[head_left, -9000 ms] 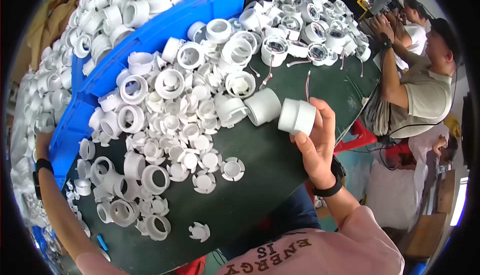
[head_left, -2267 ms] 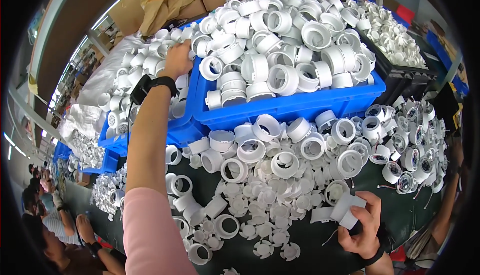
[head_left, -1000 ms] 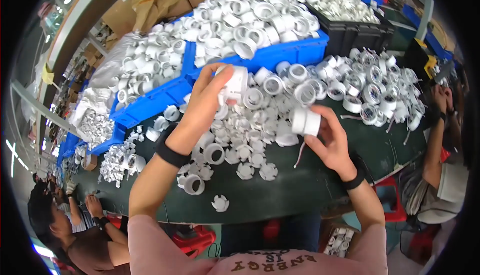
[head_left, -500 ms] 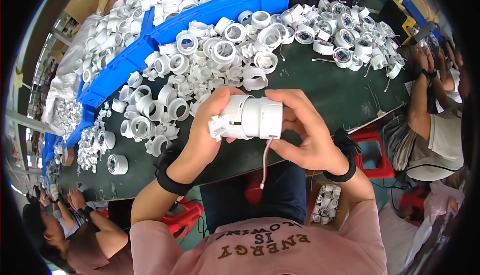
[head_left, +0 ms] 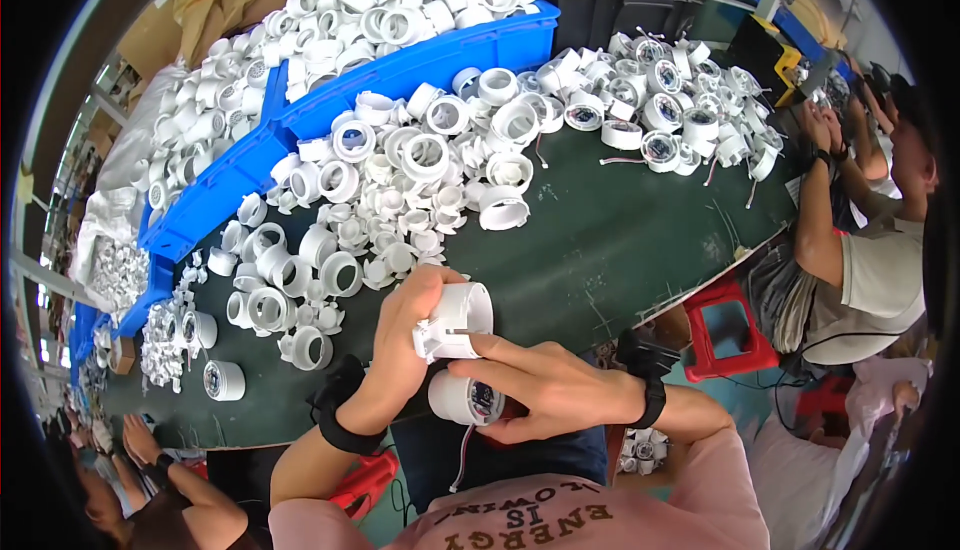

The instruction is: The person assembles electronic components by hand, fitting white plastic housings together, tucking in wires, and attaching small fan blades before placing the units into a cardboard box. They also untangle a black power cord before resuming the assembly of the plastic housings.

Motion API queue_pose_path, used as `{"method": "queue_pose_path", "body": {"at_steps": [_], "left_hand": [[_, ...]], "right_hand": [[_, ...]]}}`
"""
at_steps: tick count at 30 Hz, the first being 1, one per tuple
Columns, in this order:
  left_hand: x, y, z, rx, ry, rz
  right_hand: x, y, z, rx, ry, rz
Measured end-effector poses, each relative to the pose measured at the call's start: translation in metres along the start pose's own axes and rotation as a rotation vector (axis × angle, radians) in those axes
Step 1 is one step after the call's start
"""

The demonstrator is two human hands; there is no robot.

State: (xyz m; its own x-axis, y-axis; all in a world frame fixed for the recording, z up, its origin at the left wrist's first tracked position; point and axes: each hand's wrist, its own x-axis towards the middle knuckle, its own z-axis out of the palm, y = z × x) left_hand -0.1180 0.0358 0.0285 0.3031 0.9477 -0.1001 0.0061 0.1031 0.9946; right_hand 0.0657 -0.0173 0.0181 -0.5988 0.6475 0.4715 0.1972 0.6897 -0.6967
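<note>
My left hand [head_left: 402, 345] is wrapped round a white plastic ring-shaped housing [head_left: 462, 315], its open end turned to the right. Just below it, a white round part with a circuit board [head_left: 466, 398] is gripped in my right hand [head_left: 555, 390]; a thin red-and-white wire [head_left: 464, 455] hangs from this part. My right index finger reaches up to the housing's lower edge. The two pieces are apart, close to the table's front edge above my lap. Parts of my fingers are hidden behind both pieces.
Loose white housings [head_left: 425, 155] are heaped on the green table [head_left: 590, 260], with wired round parts [head_left: 662, 110] at right. Behind are blue bins [head_left: 420, 55] and a black crate [head_left: 620, 15]. One wired part [head_left: 224, 380] stands at left. Co-workers sit both sides; a red stool [head_left: 735, 335] is at right.
The ring-shaped housing and the wired part, joined before, are now separate. Both hands have come down nearer my body, the right one bringing the wired part below the housing.
</note>
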Motion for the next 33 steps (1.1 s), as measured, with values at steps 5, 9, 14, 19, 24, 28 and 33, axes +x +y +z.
{"method": "queue_pose_path", "body": {"at_steps": [5, 9, 14, 19, 24, 28, 33], "left_hand": [[-0.003, -0.006, -0.018, -0.083, 0.112, -0.001], [-0.004, 0.005, -0.048, -0.185, 0.195, -0.191], [-0.003, -0.003, -0.052, -0.377, 0.064, -0.197], [-0.004, 0.005, -0.034, -0.336, 0.132, -0.157], [-0.009, 0.007, -0.029, -0.289, 0.052, -0.118], [-0.015, 0.003, -0.032, -0.307, 0.117, -0.141], [-0.022, 0.012, -0.027, -0.297, 0.046, -0.103]], "right_hand": [[0.008, -0.007, -0.016, 0.063, 0.003, 0.049], [0.029, 0.007, -0.048, 0.009, 0.140, 0.127], [0.059, 0.049, -0.055, 0.004, 0.328, 0.347], [0.038, 0.043, -0.044, 0.435, 0.363, 0.378], [0.016, 0.060, -0.048, 1.220, 0.594, 0.497], [0.017, 0.062, -0.057, 1.467, 0.614, 0.492], [0.013, 0.050, -0.071, 1.542, 0.685, 0.450]]}}
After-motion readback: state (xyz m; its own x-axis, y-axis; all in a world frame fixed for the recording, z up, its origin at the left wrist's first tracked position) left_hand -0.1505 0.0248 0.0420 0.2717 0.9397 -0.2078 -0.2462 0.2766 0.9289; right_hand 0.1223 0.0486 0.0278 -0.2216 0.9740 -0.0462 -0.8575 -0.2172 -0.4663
